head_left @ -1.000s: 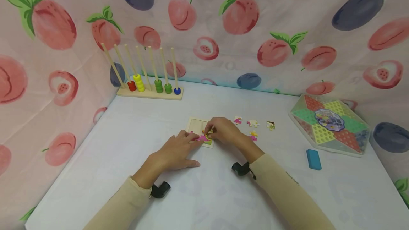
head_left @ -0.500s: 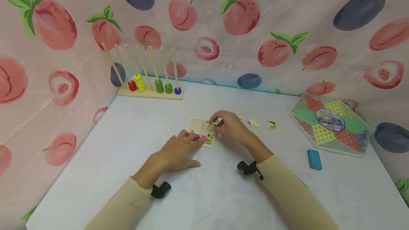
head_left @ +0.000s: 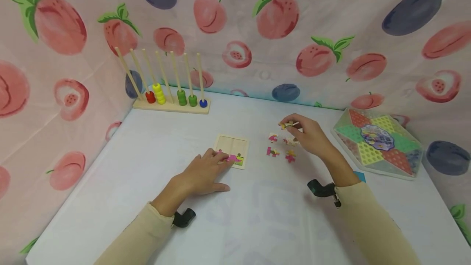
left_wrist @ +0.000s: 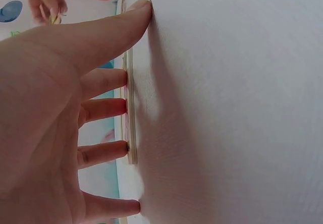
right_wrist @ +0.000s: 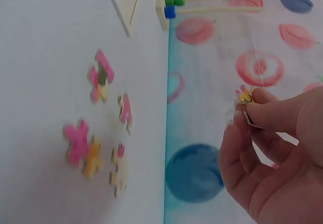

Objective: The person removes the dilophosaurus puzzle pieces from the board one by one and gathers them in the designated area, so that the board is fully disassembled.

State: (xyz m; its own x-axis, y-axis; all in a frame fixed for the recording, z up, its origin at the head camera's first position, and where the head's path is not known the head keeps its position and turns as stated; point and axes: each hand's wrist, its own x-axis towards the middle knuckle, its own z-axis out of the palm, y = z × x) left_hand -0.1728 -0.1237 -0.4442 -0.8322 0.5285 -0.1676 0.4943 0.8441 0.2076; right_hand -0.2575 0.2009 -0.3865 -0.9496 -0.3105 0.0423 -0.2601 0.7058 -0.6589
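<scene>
My right hand pinches a jigsaw piece between thumb and fingers, raised off the table; yellow and pink show on the piece in the right wrist view. Below it lie several loose jigsaw pieces in pink, yellow and white. My left hand rests on the near left part of a small wooden puzzle tray, fingers extended and thumb out to the side. In the left wrist view its fingertips touch the tray's edge. Pink and green pieces lie in the tray's near part, partly covered by the fingers.
A wooden peg counting rack with coloured beads stands at the back left. At the right lies a hexagonal board game box. A blue block is partly hidden behind the right forearm. Fruit-patterned cloth rises behind the white table.
My right hand has lifted a jigsaw piece from the tray and carried it right, over beyond the loose pieces, uncovering the tray's right side. The left hand has stayed in place.
</scene>
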